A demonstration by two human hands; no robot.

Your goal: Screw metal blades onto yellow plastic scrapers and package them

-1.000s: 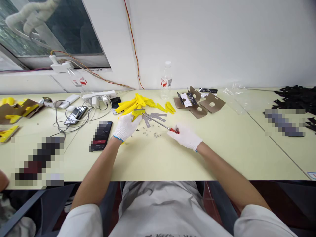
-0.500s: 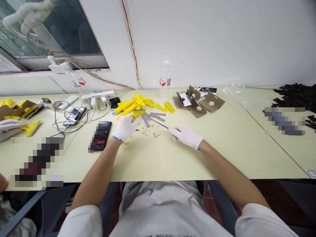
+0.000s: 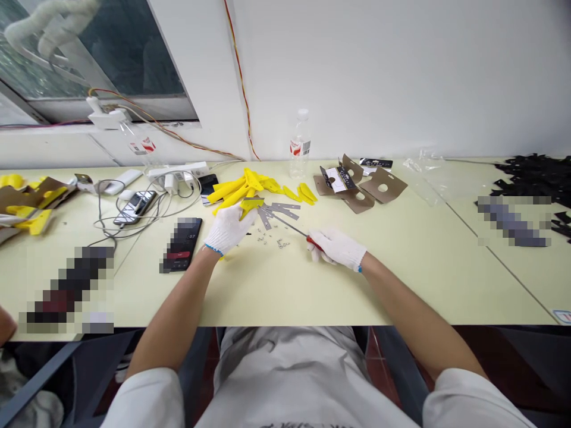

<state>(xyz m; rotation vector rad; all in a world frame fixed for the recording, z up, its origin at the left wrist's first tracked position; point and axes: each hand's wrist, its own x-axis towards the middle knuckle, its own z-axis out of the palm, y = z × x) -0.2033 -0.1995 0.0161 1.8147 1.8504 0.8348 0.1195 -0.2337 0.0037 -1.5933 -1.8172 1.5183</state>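
My left hand (image 3: pixel 228 230), in a white knit glove, is closed around a yellow scraper (image 3: pixel 251 205) whose head shows past the fingers. In my gloved right hand (image 3: pixel 338 246) is a screwdriver (image 3: pixel 314 242) with a red handle, its thin shaft pointing left toward the scraper head. Whether the tip touches the scraper I cannot tell. Flat grey blades (image 3: pixel 285 208) with holes lie fanned out under the shaft. Several small screws (image 3: pixel 281 244) are scattered on the table just in front. Behind my left hand is a heap of yellow scraper parts (image 3: pixel 243 183).
A phone (image 3: pixel 185 244) lies left of my left hand, near tangled cables (image 3: pixel 156 208) and a power strip (image 3: pixel 178 170). A plastic bottle (image 3: pixel 300 145) stands by the wall. Brown cardboard pieces (image 3: pixel 383 185) and black parts (image 3: pixel 530 172) lie rightward. Another person's gloved hand (image 3: pixel 13 220) is at far left.
The fingers of my right hand have shifted, so the red screwdriver handle now shows. My left hand stays in place. The other person's hand at far left has moved back with a yellow scraper.
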